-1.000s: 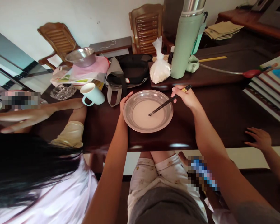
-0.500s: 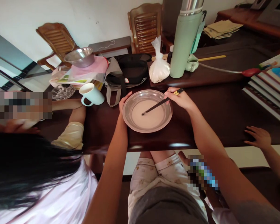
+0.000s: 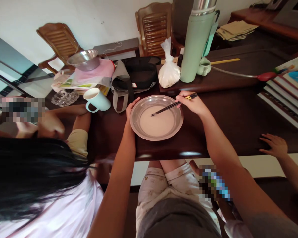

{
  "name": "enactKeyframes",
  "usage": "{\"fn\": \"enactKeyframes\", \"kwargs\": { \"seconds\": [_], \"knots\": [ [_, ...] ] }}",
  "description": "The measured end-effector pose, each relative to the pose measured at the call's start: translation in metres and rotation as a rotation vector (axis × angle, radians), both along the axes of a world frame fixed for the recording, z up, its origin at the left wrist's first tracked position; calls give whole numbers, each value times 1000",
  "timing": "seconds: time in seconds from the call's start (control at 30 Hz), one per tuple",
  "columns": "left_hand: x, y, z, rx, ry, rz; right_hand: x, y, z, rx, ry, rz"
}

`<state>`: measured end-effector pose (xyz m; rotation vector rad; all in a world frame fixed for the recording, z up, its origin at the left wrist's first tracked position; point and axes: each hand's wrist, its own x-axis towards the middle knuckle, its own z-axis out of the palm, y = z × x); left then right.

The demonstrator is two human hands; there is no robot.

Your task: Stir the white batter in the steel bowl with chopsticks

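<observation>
A round metal bowl (image 3: 157, 137) stands on the dark table, holding a pale, milky liquid (image 3: 157, 124). My left hand (image 3: 132, 109) grips the bowl's left rim, its fingers along the outer wall. Between the thumb and fingers of my right hand (image 3: 191, 103) are dark chopsticks (image 3: 169, 106) with yellow bands near the top. They slant down to the left over the bowl, their whitened tips at the liquid's surface. The knotted plastic bag of white powder (image 3: 169, 75) sits behind the bowl.
Behind the bowl stand a green thermos (image 3: 197, 46), a small cup (image 3: 204, 67) and a grey-black bag (image 3: 139, 76). A light-blue mug (image 3: 98, 100) is at left, stacked books (image 3: 285, 99) at right. People sit on both sides; another person's hand (image 3: 275, 144) rests on the table's right edge.
The chopstick tips have shifted slightly up, away from me, within the bowl. My left hand stays on the rim. The person at left has moved their arm.
</observation>
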<state>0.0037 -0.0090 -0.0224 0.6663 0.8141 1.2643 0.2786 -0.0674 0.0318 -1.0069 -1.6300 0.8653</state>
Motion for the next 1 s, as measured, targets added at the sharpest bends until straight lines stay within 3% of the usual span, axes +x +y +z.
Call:
{"fn": "enactKeyframes", "kwargs": {
  "seconds": [0.1, 0.3, 0.5, 0.67, 0.87, 1.0],
  "knots": [
    [0, -1, 1, 10, 9, 1, 7, 0, 1, 39, 40, -72],
    [-1, 0, 0, 12, 37, 8, 0, -1, 2, -51, -18, 76],
    [-2, 3, -1, 5, 34, -5, 2, 0, 3, -10, 67, -77],
    [-1, 2, 0, 3, 30, 8, -3, -1, 2, -37, -20, 50],
    [1, 1, -1, 22, 32, 0, 2, 2, 0, 8, 59, -38],
    [1, 0, 1, 2, 43, 14, 0, 0, 2, -19, 16, 36]
  ]
}}
